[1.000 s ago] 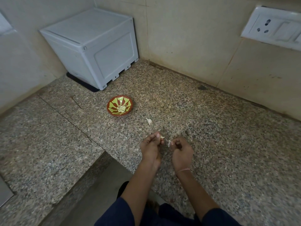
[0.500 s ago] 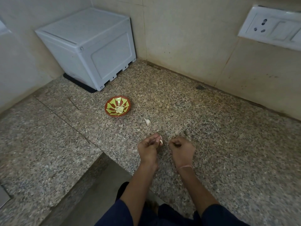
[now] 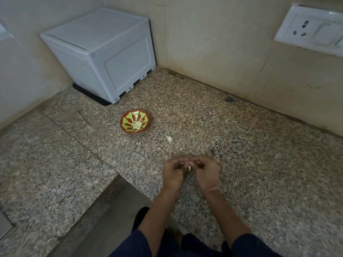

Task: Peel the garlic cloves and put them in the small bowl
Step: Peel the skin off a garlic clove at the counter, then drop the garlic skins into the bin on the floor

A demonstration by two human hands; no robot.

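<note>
A small red bowl (image 3: 135, 121) with a yellow-green sunburst pattern sits on the granite counter (image 3: 241, 164), with pale peeled garlic in its middle. Nearer to me, my left hand (image 3: 173, 173) and my right hand (image 3: 206, 172) meet fingertip to fingertip over the counter. Both pinch one small pale garlic clove (image 3: 189, 167) between them; most of it is hidden by the fingers. A white scrap of garlic skin (image 3: 168, 138) lies on the counter between the bowl and my hands.
A grey-white plastic box (image 3: 104, 52) stands in the back left corner on a black mat. A white wall socket (image 3: 311, 32) is at the upper right. The counter's inner edge drops off at the lower left of my hands.
My hands, a small gap apart half a second ago, have come together so the fingertips touch around the clove.
</note>
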